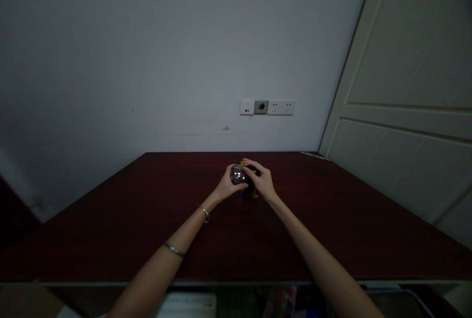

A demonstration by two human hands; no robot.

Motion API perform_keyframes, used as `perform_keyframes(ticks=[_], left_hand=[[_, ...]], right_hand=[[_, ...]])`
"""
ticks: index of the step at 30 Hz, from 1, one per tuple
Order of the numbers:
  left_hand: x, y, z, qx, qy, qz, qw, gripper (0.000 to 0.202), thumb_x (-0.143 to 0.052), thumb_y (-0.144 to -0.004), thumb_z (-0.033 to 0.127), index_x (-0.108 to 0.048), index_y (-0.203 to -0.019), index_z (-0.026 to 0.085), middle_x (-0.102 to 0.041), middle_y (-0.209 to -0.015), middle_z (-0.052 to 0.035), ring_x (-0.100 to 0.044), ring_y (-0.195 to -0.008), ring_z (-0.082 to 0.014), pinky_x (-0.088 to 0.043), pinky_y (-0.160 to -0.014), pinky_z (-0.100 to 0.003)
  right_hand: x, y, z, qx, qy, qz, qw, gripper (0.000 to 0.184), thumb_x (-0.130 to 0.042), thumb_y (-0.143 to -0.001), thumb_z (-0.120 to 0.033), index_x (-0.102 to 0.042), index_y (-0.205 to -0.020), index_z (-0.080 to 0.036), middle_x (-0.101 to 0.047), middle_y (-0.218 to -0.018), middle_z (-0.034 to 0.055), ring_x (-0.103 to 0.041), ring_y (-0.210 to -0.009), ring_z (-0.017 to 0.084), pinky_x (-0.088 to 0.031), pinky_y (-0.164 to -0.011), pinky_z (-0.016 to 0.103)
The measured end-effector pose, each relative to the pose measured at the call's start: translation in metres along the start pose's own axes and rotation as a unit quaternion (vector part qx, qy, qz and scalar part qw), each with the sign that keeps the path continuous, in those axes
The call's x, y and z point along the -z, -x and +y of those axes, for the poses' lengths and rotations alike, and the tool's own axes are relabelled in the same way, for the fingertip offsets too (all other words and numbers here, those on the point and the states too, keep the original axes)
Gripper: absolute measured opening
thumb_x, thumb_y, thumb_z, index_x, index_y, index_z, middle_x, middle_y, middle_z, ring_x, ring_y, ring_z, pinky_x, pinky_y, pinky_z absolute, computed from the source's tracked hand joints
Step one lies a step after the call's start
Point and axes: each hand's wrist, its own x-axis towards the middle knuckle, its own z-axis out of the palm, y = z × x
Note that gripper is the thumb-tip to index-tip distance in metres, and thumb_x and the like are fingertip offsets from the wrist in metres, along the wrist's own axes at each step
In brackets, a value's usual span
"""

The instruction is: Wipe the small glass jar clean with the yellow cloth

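Note:
Near the middle of the dark red table, my left hand [225,186] curves around a small, shiny, rounded piece [239,174] that looks like clear or silvery plastic or glass. Against its right side is a black and yellow piece [254,193], partly covered by my fingers. My right hand [261,178] grips this piece from the right, with the thumb and fingers near a yellow bit at the top. The two pieces touch, but I cannot tell whether they are joined. The scene is dim, and their exact kind is unclear.
The dark red table [155,190] reaches back to a pale wall with sockets [280,107]. A white panelled door [409,116] stands at the right. Below the front edge are a white box-like thing [188,305] and other items on a shelf.

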Motion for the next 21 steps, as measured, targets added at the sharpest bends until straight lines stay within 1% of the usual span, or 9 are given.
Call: perform_keyframes(ticks=[2,3,7,10,13,16,19,21], left_hand=[[-0.002,0.0,0.001,0.002,0.0,0.004,1.0,0.073,-0.079,-0.054,0.022,-0.036,-0.113,0.016,-0.052,-0.115,-0.0103,-0.054,-0.105,-0.0224,-0.043,-0.091,-0.036],[-0.002,-0.001,0.001,0.003,0.003,0.01,1.0,0.073,-0.079,-0.053,0.021,-0.036,-0.112,0.016,-0.053,-0.115,-0.0104,-0.054,-0.105,-0.0222,-0.043,-0.091,-0.037],[-0.002,-0.003,0.002,0.012,0.026,0.052,0.998,0.07,-0.08,-0.051,0.022,-0.039,-0.108,0.016,-0.056,-0.112,-0.01,-0.057,-0.1,-0.0214,-0.045,-0.09,-0.038],[0.0,-0.004,0.002,0.013,0.021,0.053,0.998,0.07,-0.08,-0.05,0.022,-0.04,-0.108,0.016,-0.057,-0.111,-0.0098,-0.058,-0.098,-0.0212,-0.046,-0.088,-0.037],[0.001,-0.004,-0.001,0.008,0.009,0.033,0.999,0.073,-0.079,-0.051,0.021,-0.039,-0.112,0.017,-0.055,-0.113,-0.01,-0.058,-0.1,-0.021,-0.045,-0.09,-0.036],[-0.001,-0.003,-0.004,-0.006,-0.003,0.017,1.0,0.075,-0.08,-0.05,0.02,-0.039,-0.113,0.017,-0.054,-0.116,-0.0103,-0.055,-0.105,-0.0213,-0.043,-0.093,-0.036],[-0.002,-0.003,-0.006,-0.003,-0.02,0.022,1.0,0.075,-0.08,-0.049,0.019,-0.041,-0.113,0.016,-0.054,-0.115,-0.011,-0.055,-0.105,-0.0222,-0.043,-0.093,-0.037],[-0.001,-0.004,-0.007,0.009,-0.022,0.031,0.999,0.073,-0.08,-0.049,0.02,-0.042,-0.112,0.015,-0.056,-0.112,-0.0108,-0.056,-0.103,-0.0221,-0.044,-0.093,-0.038]], right_hand=[[0.001,-0.002,0.0,-0.018,-0.008,-0.003,1.0,0.024,-0.06,-0.076,-0.032,-0.067,-0.097,-0.023,-0.064,-0.111,0.0058,-0.057,-0.107,0.022,-0.039,-0.099,0.041],[0.001,-0.001,-0.001,-0.014,-0.011,-0.007,1.0,0.024,-0.06,-0.076,-0.032,-0.067,-0.097,-0.023,-0.064,-0.112,0.0058,-0.057,-0.107,0.022,-0.039,-0.099,0.041],[-0.002,0.003,-0.007,0.03,-0.023,-0.025,0.999,0.021,-0.06,-0.076,-0.03,-0.068,-0.095,-0.024,-0.065,-0.111,0.0057,-0.056,-0.109,0.022,-0.039,-0.1,0.041],[-0.004,0.006,-0.009,0.034,-0.032,-0.024,0.999,0.02,-0.06,-0.076,-0.031,-0.068,-0.094,-0.024,-0.065,-0.109,0.006,-0.057,-0.108,0.023,-0.039,-0.099,0.042],[-0.002,0.005,-0.002,0.013,-0.04,0.002,0.999,0.02,-0.06,-0.076,-0.032,-0.068,-0.093,-0.023,-0.066,-0.108,0.006,-0.058,-0.106,0.022,-0.04,-0.098,0.041],[0.0,0.002,0.009,-0.027,-0.047,0.031,0.998,0.024,-0.06,-0.075,-0.033,-0.068,-0.095,-0.022,-0.066,-0.109,0.0067,-0.059,-0.104,0.022,-0.041,-0.097,0.041],[0.0,0.001,0.017,-0.051,-0.057,0.042,0.996,0.027,-0.061,-0.074,-0.035,-0.067,-0.095,-0.021,-0.066,-0.108,0.0072,-0.059,-0.103,0.023,-0.042,-0.096,0.041],[-0.001,0.002,0.017,-0.046,-0.057,0.035,0.997,0.026,-0.061,-0.074,-0.036,-0.067,-0.094,-0.021,-0.066,-0.108,0.0068,-0.059,-0.103,0.023,-0.041,-0.097,0.042]])
